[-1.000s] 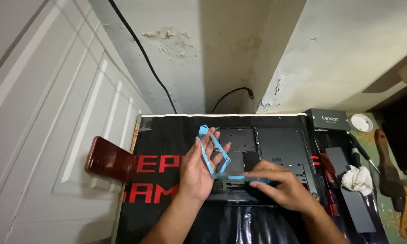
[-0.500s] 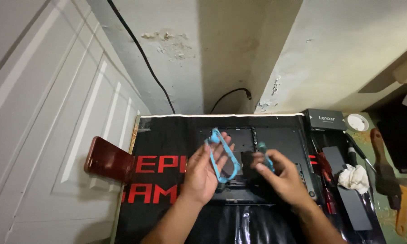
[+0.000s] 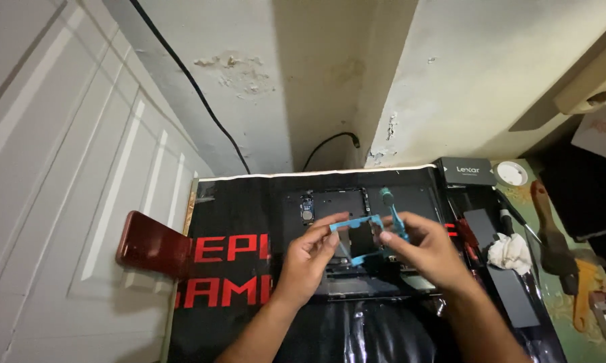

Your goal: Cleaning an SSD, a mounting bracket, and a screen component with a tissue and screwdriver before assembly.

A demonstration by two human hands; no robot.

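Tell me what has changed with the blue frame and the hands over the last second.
The blue frame, first held up by the left hand alone, now hangs between both hands; the right hand rose off the opened laptop to grip its right side. The red phone and white cloth stayed put.

Thin light-blue rectangular frame (image 3: 358, 236), open in the middle, held level between both hands just above the dark opened device (image 3: 330, 202). Its near-left corner is pinched by the left hand (image 3: 308, 257), its right side by the right hand (image 3: 421, 245). The device lies flat on the black mat.
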